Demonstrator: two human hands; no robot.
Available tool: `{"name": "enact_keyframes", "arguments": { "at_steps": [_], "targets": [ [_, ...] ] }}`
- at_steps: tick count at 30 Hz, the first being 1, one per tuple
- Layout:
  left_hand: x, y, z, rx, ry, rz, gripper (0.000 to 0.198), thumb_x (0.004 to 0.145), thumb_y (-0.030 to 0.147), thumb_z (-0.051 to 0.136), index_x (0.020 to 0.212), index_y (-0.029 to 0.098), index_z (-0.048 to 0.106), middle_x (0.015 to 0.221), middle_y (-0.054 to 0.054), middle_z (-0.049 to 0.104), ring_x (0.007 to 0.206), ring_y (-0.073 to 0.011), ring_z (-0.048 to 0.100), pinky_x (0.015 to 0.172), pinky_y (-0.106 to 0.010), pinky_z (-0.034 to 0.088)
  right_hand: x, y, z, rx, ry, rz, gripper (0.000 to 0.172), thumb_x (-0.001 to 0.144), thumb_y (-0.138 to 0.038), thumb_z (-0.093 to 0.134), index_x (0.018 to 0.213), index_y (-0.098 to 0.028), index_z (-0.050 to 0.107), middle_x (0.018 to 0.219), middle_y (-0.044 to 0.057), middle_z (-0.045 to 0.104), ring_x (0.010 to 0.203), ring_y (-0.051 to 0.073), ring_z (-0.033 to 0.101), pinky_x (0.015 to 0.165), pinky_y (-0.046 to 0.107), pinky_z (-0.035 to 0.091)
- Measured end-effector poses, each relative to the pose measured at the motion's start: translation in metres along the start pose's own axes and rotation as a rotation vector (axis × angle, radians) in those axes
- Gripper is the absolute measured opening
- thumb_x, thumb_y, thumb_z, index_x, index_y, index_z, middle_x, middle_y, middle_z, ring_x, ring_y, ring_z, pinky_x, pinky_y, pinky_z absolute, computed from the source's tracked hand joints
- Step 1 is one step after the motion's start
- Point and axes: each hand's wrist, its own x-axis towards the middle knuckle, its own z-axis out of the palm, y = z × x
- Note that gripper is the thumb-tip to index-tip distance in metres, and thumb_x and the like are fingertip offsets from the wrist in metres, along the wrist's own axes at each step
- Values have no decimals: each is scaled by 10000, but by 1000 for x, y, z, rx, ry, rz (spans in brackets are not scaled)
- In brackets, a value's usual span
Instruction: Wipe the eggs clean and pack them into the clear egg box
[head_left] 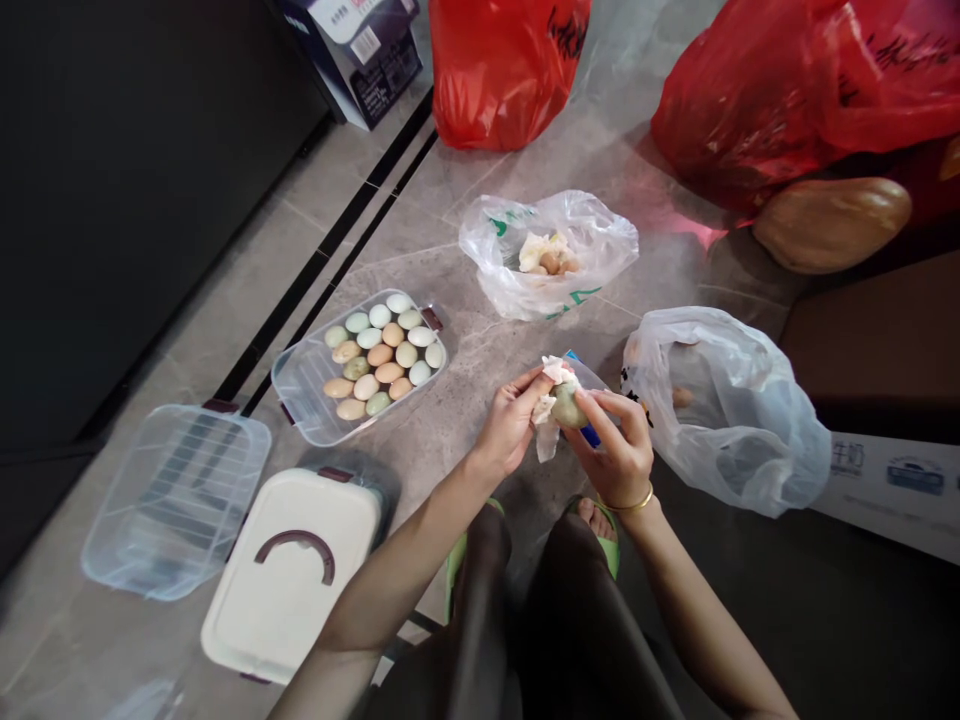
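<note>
I squat on a grey tiled floor. My right hand (pixel 619 450) is closed around a greenish egg (pixel 568 408) held above the floor. My left hand (pixel 511 422) pinches the white tissue wrapping (pixel 553 385) that hangs off that egg. To the left lies a clear plastic egg tray (pixel 307 385) filled with several white, green and brown eggs (pixel 382 355). Beyond my hands sits an open clear plastic bag (pixel 547 255) with crumpled tissue and a few brown eggs inside.
A second clear bag (pixel 731 415) lies at the right. An empty clear tray (pixel 176 495) and a white lid with a handle (pixel 289 570) rest at lower left. Two red bags (pixel 502 65) (pixel 795 90), a blue box (pixel 356 50) and a dark cabinet (pixel 112 180) stand behind.
</note>
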Motion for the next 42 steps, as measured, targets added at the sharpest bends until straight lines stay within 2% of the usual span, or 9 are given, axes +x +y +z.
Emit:
{"name": "enact_keyframes", "arguments": {
  "at_steps": [10,18,22,25,28,30,33,38,42],
  "targets": [
    [-11,-5,-4,-80,-147,-1,323,719,332,746,1010,198,700,1191,-56,678,1212,-244,576,1021,-340,462,4,-6,2,79,75,27,787,807,-188,703,1483,-223,300,1124,108,617,1033,244,610,881,443,552],
    [-18,1,-9,-90,-256,-15,305,658,266,732,957,222,693,1203,-38,674,1243,-271,550,1010,-393,475,13,-26,-9,210,95,202,452,753,-286,780,1168,-243,607,1074,82,593,990,247,602,860,441,539],
    [-13,1,-14,-80,-163,21,233,697,272,703,920,211,678,1134,-33,694,1139,-235,617,965,-359,499,12,-23,-10,217,64,213,441,748,-297,784,1158,-252,630,1102,82,577,1011,250,591,887,452,527],
    [8,9,-23,150,21,147,318,804,319,601,1105,218,623,1100,-49,691,991,-188,663,902,-329,513,25,1,-2,205,50,253,398,755,-342,776,1120,-244,651,1121,87,573,1032,248,583,897,444,524],
    [48,32,-27,812,78,402,479,847,242,521,1325,234,504,1105,-70,680,957,-182,657,909,-325,491,65,49,24,158,51,241,341,777,-376,744,1074,-223,671,1117,95,589,1068,251,569,938,448,499],
    [79,50,-22,1342,100,442,587,838,191,509,1416,228,417,1083,-100,690,978,-222,660,921,-367,481,104,86,50,199,-47,256,327,788,-395,717,1035,-184,680,1083,104,603,1027,233,591,918,411,512],
    [117,65,-9,1894,148,258,622,818,165,509,1430,169,402,1021,-163,709,977,-305,678,864,-432,503,161,131,93,159,-427,353,327,775,-330,696,1026,-120,683,1104,130,598,932,203,622,819,330,534],
    [135,54,-10,2026,75,137,362,799,158,505,1128,135,653,1024,-202,713,981,-349,681,815,-430,526,199,158,131,-343,-860,289,318,750,-271,680,1026,-115,709,1111,161,624,1039,276,588,889,339,455],
    [129,43,-21,1999,56,123,376,819,157,488,1161,145,644,1005,-195,719,963,-322,688,814,-408,523,187,157,138,-340,-1008,228,271,721,-245,713,979,-163,721,985,118,681,1027,286,595,844,327,453]
  ]
}}
